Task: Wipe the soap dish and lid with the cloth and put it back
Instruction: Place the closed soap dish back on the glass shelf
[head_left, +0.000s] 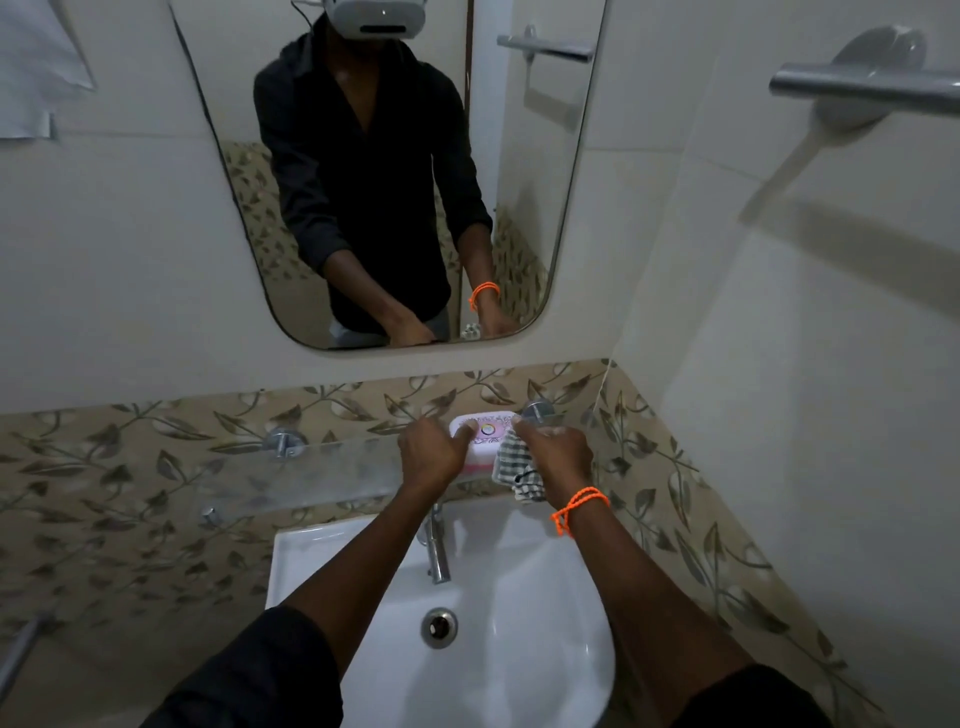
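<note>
The soap dish (483, 441) is a white and pink box with a patterned lid, closed, resting at the right end of the glass shelf (311, 473) above the sink. My left hand (434, 457) grips its left side, thumb on the lid. My right hand (556, 452) touches the dish's right end and holds a checked cloth (519, 470) bunched in the palm, its end hanging down. An orange thread band circles the right wrist.
A white sink (545, 597) with a chrome tap (436, 545) lies below my arms. A mirror (389, 171) hangs on the wall above the shelf. A chrome towel bar (862, 85) juts out at the upper right. Metal shelf brackets (283, 441) stick out of the leaf-patterned tiles.
</note>
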